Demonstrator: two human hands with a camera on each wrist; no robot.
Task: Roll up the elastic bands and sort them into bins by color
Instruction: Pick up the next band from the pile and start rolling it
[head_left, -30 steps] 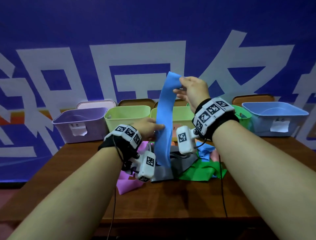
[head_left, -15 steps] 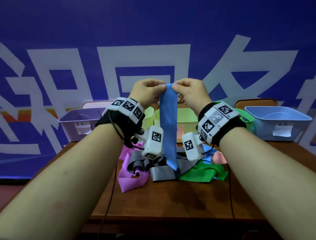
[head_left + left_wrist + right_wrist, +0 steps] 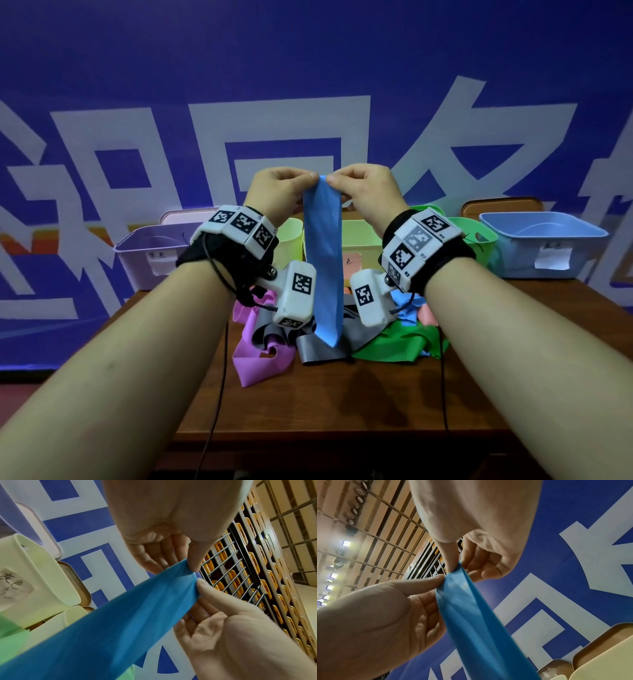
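Observation:
A blue elastic band (image 3: 323,260) hangs straight down in front of me, its lower end just above the pile on the table. My left hand (image 3: 303,178) and right hand (image 3: 337,180) are raised side by side, and each pinches a corner of the band's top end. In the left wrist view my left hand (image 3: 185,566) has thumb and fingers closed on the blue band (image 3: 120,622). In the right wrist view my right hand (image 3: 457,566) pinches the blue band (image 3: 471,615) the same way. The light blue bin (image 3: 541,236) stands at the far right.
A tangled pile lies mid-table: a pink band (image 3: 260,359), a grey band (image 3: 318,353) and a green band (image 3: 390,346). Along the back of the wooden table (image 3: 342,394) stand a purple bin (image 3: 150,240), yellow-green bins (image 3: 356,236) and a green bin (image 3: 479,233).
My left hand has risen from the middle of the blue band to its top end beside the right hand. The band now hangs clear of the pile, held by both hands.

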